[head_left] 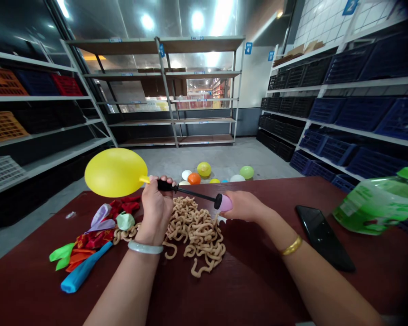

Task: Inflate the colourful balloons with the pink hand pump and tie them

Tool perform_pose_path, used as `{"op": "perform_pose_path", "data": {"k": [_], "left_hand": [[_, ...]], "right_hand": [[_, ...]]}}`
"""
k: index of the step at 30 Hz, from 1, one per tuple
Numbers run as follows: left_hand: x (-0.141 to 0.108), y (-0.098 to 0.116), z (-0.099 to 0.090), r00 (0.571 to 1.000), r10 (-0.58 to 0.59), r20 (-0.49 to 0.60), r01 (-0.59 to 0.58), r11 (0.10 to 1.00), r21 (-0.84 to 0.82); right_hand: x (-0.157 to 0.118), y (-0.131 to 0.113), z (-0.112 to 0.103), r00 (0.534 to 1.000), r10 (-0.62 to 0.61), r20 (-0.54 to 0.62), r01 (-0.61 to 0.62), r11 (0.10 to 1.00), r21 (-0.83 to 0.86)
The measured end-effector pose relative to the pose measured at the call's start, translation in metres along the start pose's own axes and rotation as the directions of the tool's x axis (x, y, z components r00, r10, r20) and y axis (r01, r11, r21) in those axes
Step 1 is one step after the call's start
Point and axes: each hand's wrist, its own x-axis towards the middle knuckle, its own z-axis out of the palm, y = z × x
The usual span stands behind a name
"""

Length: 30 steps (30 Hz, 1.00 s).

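Note:
A partly inflated yellow balloon [116, 172] hangs out to the left, its neck pinched by my left hand [156, 203]. The same hand is closed round the black end of a hand balloon pump [199, 194]. Its thin black rod runs right to a pink part, which my right hand [243, 206] grips with wrapped fingers. Below and between the hands lies a heap of tan curled snack-like pieces [204, 235]. Left of my left wrist are uninflated balloons, among them a blue one [85, 268] and a lilac one [100, 218], beside red patterned cloth or wrappers [95, 239].
On the dark red table [258, 280], a black phone [323, 235] and a green-capped pouch [377, 203] stand at the right. Several inflated balloons [204, 169] lie on the floor beyond the far edge. Shelves with crates [353, 108] line the sides.

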Motion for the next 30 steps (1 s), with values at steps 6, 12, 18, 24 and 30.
{"op": "perform_pose_path", "data": {"k": [6, 12, 18, 24, 30], "left_hand": [[-0.031, -0.029, 0.011, 0.998, -0.021, 0.057, 0.022, 1.000, -0.015], [-0.075, -0.059, 0.029, 0.983, -0.120, 0.140, 0.122, 0.993, -0.006], [-0.068, -0.050, 0.029, 0.984, -0.112, 0.136, 0.109, 0.994, 0.030], [-0.018, -0.010, 0.009, 0.999, -0.026, 0.030, 0.026, 1.000, 0.006], [-0.010, -0.015, 0.002, 1.000, 0.025, 0.000, -0.025, 1.000, 0.001]], "right_hand": [[-0.003, -0.008, 0.000, 1.000, 0.001, -0.020, -0.002, 0.998, -0.062], [-0.006, -0.027, 0.006, 0.999, 0.011, -0.039, -0.011, 1.000, -0.002], [-0.006, -0.032, 0.006, 0.998, 0.033, -0.051, -0.032, 0.999, 0.011], [-0.001, -0.015, 0.001, 0.999, 0.016, -0.052, -0.021, 0.996, -0.087], [-0.001, -0.003, -0.002, 0.997, 0.048, -0.064, -0.059, 0.980, -0.190]]}}
